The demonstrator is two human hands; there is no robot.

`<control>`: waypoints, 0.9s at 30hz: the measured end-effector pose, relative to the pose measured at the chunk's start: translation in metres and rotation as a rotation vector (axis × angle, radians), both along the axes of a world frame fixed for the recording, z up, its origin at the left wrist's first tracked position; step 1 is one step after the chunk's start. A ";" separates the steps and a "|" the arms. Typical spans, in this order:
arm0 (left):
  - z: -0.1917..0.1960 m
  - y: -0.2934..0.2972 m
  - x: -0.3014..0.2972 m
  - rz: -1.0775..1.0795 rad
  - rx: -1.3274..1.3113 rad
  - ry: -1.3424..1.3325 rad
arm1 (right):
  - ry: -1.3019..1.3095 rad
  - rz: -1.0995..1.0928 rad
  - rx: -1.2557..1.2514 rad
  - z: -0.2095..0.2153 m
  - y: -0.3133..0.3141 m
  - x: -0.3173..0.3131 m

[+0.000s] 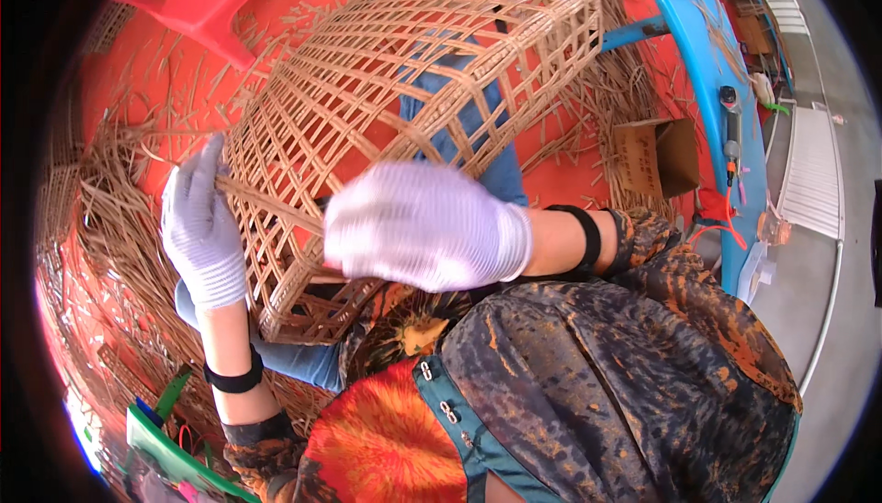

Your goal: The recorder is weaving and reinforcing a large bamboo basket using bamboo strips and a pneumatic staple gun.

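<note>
A basket (pixel 367 103) of tan woven strands, an open lattice with a bowed side and thick bound edges, lies over the blue jeans (pixel 501 177), which show through its gaps. A flat, stiff strip (pixel 271 204) slants across its near left part, between the two hands. Loose, dry straw (pixel 119 172) lies in tangled heaps on the red floor (pixel 574 195). The brown cardboard box (pixel 640 156) stands open; its contents cannot be made out. The left hand (pixel 204 223), in a ribbed white glove, points upward at the basket's left edge, fingers close together; whether they grip the strip is unclear. The right hand (pixel 423 227), gloved alike, reaches leftward over the basket, blurred, fingers curled; their hold cannot be told.
</note>
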State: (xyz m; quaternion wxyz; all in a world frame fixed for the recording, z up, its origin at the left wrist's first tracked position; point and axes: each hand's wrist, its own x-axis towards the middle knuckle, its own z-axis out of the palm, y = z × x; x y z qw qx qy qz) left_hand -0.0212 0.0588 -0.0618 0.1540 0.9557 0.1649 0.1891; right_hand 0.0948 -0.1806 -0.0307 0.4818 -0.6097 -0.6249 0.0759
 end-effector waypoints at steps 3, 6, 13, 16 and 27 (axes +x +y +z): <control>0.010 0.006 0.004 -0.033 0.089 -0.056 | 0.234 -0.237 -0.148 0.010 -0.004 0.015; 0.021 0.009 0.014 -0.057 0.130 -0.115 | 0.736 -0.134 -0.528 0.018 -0.003 0.025; 0.044 0.016 0.046 -0.161 0.203 -0.239 | 0.630 0.042 -0.769 0.021 0.017 0.053; 0.046 0.020 0.061 -0.218 0.290 -0.393 | 0.913 0.072 -0.823 0.036 0.010 0.067; -0.049 0.087 0.085 -0.032 -0.281 -0.815 | 0.873 0.186 -1.035 0.064 0.039 0.053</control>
